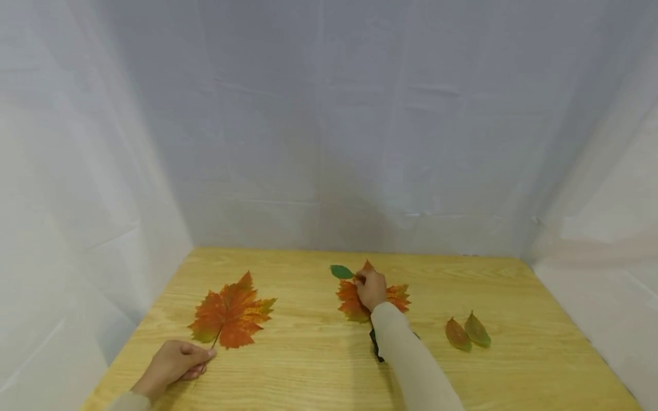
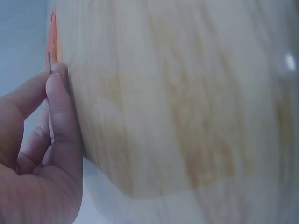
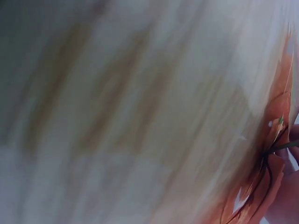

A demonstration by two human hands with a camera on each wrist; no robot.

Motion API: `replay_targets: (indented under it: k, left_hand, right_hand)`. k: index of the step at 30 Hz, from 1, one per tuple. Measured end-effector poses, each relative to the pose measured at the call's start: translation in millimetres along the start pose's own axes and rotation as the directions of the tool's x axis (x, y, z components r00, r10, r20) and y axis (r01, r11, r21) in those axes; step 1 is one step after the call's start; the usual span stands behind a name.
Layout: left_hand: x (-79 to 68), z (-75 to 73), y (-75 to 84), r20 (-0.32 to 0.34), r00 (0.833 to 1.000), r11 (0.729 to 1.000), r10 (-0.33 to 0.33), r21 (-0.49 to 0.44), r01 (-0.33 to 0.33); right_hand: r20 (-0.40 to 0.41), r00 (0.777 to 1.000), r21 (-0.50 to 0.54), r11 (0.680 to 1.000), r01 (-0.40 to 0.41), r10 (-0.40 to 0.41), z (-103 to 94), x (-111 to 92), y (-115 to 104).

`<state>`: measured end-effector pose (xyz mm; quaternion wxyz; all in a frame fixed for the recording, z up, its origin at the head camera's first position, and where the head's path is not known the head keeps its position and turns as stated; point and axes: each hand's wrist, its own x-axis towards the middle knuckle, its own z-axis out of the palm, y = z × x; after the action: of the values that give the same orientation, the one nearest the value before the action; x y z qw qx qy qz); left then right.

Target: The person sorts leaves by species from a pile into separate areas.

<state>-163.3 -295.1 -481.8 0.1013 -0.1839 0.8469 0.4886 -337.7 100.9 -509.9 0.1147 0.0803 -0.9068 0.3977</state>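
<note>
On the left of the table, my left hand (image 1: 177, 362) pinches the thin stem (image 2: 49, 61) of an orange maple leaf (image 1: 231, 314) between thumb and forefinger; the blade lies beyond the fingertips. My right hand (image 1: 371, 290) holds a small green leaf (image 1: 341, 272) by its stalk end, the blade pointing left. Under that hand lies a second orange maple leaf (image 1: 351, 299), partly covered by the fingers and wrist. Its orange surface (image 3: 275, 175) and dark stems appear at the edge of the right wrist view.
A black object (image 1: 375, 345) lies partly hidden under my right forearm. To the right, a reddish-brown leaf (image 1: 457, 335) and an olive leaf (image 1: 477, 330) lie side by side on the wood-grain table (image 1: 298, 365). White sheeting (image 1: 257, 142) encloses the back and sides.
</note>
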Motion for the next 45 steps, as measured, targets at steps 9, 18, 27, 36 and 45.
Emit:
replay_targets:
  k: [9,18,27,36,45]
  left_hand:
    - [2.7,-2.5,-1.5,0.032,0.999,1.000,0.018,-0.005,-0.018]
    - [0.0,-2.7,-2.7,0.061,0.998,1.000,0.028,-0.004,-0.028]
    - [1.3,-2.6,-2.3,0.054,0.998,0.999,0.034,0.005,-0.035]
    - [-0.6,-0.5,-4.1,0.053,0.999,1.000,0.008,0.004,-0.008]
    - [2.3,-2.4,-2.7,0.052,0.999,1.000,0.006,0.008,-0.006]
  right_hand:
    - [-0.015,0.999,0.026,0.999,-0.044,0.044,1.3,0,-3]
    - [0.005,0.997,0.018,0.997,-0.071,0.071,4.1,-1,0]
    - [-0.020,0.997,-0.061,0.996,-0.069,0.068,7.4,2,-1]
    - [-0.022,0.999,-0.051,0.998,-0.035,0.033,-9.8,5,-11]
    - [-0.039,0.990,0.095,0.987,-0.129,0.133,-40.0,20,-32]
